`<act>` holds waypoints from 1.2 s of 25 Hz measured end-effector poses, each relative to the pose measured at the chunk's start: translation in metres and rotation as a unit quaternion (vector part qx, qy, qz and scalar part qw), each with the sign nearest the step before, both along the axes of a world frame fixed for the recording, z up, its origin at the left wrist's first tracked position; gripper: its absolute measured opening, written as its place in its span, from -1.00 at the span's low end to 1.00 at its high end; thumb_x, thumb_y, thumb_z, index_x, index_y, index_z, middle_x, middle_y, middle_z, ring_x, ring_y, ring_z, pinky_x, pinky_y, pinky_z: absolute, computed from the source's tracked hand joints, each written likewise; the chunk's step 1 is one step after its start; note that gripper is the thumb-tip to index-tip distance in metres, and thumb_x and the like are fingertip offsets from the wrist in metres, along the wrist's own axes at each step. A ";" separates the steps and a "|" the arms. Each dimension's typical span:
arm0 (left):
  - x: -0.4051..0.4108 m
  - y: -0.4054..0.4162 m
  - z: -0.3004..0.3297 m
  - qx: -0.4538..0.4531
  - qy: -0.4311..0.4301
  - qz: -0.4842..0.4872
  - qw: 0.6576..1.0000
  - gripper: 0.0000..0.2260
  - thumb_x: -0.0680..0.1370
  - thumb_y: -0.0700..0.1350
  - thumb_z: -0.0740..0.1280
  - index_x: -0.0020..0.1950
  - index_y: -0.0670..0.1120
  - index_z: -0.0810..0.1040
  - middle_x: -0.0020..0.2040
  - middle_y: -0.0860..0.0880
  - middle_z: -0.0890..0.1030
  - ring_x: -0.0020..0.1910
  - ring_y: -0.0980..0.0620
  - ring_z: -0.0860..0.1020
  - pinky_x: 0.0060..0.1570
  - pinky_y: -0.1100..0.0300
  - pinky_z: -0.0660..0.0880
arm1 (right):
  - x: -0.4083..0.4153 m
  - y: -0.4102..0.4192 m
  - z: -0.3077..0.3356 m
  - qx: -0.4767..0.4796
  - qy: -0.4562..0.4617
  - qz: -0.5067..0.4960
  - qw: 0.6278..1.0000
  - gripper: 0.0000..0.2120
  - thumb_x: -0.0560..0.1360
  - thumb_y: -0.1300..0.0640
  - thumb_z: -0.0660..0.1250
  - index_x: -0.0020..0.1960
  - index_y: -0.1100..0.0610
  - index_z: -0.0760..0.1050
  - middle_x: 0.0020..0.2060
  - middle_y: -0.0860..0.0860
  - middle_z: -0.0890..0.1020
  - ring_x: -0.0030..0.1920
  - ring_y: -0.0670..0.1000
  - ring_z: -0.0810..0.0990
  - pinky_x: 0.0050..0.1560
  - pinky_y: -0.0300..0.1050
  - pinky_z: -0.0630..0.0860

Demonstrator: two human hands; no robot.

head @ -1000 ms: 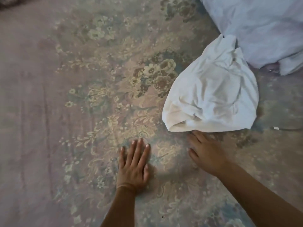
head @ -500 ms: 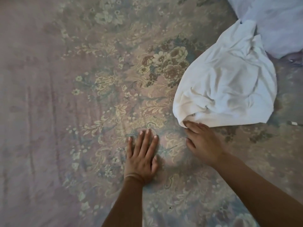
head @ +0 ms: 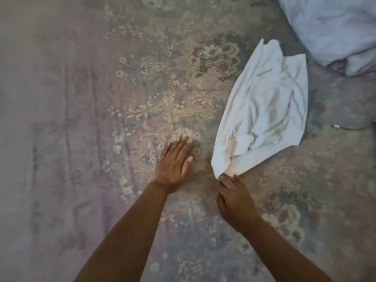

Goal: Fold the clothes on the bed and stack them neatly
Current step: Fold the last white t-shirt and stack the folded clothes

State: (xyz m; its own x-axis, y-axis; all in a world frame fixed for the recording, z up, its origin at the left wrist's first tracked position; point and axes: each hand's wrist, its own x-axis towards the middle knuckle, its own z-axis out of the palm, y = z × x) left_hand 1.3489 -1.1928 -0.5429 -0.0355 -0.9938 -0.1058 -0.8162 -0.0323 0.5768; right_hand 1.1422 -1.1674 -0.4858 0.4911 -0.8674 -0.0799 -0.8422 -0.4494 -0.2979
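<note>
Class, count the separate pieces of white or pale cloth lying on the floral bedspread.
2: a crumpled white cotton garment at centre right, its near corner pinched by the right hand, and a pale bluish-white bundle at top right, partly out of frame; more may lie beyond.

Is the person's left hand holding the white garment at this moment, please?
No, the left hand lies flat on the floral bedspread, apart from the white garment, whose near corner the right hand pinches.
</note>
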 end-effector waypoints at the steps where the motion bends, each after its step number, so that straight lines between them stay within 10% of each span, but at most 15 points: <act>1: 0.013 0.029 0.008 0.006 0.010 0.009 1.000 -0.58 0.64 -0.23 0.27 0.51 -0.26 0.37 0.53 -0.19 0.34 0.54 -0.16 0.31 0.55 -0.09 0.10 | 0.015 0.020 0.004 -0.004 -0.008 0.000 1.000 -0.65 0.20 0.36 0.54 -0.01 0.35 0.66 0.00 0.19 0.68 0.09 0.19 0.64 0.20 0.16 0.52; 10: 0.109 0.219 0.071 -0.030 -0.053 0.028 0.998 -0.65 0.53 -0.20 0.33 0.27 -0.32 0.57 0.24 -0.25 0.63 0.20 -0.21 0.60 0.15 -0.09 0.53 | 0.136 0.198 0.030 0.187 -0.045 0.074 0.978 -0.54 0.24 0.30 0.56 0.14 0.26 0.65 0.21 0.19 0.64 0.20 0.20 0.63 0.16 0.13 0.59; 17: 0.060 0.205 0.057 -0.013 -0.081 -0.075 0.994 -0.36 0.40 -0.03 0.55 0.37 -0.30 0.49 0.36 -0.28 0.54 0.29 -0.24 0.55 0.19 -0.13 0.53 | 0.037 0.134 0.025 0.082 0.082 -0.076 0.990 -0.41 0.30 0.30 0.56 0.32 0.29 0.55 0.32 0.30 0.56 0.32 0.27 0.55 0.21 0.22 0.53; 24: 0.022 0.182 0.065 0.125 0.209 0.340 0.908 -0.62 0.54 -0.21 0.47 0.32 -0.27 0.49 0.14 -0.18 0.59 0.15 -0.19 0.55 0.15 -0.11 0.52 | 0.002 0.050 0.013 0.166 0.088 -0.065 0.980 -0.43 0.52 0.17 0.48 0.47 0.25 0.41 0.50 0.30 0.35 0.50 0.29 0.33 0.46 0.27 0.28; 30: 0.053 0.172 0.109 0.170 0.339 0.353 0.855 -0.83 0.51 -0.26 0.50 0.07 -0.19 0.62 -0.09 -0.15 0.67 -0.14 -0.02 0.60 -0.01 0.01 0.57 | 0.035 0.043 0.032 0.148 0.019 0.033 0.988 -0.72 0.41 0.18 0.56 0.08 0.28 0.68 0.29 0.22 0.60 0.34 0.28 0.51 0.31 0.20 0.45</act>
State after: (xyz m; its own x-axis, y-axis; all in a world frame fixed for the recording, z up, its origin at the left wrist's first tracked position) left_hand 1.4015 -1.0209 -0.4344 0.3927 -0.7084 -0.5864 -0.0066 -0.6398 0.7685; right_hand 1.1774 -1.1248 -0.4538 0.5373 -0.7695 -0.3452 -0.8272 -0.4012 -0.3934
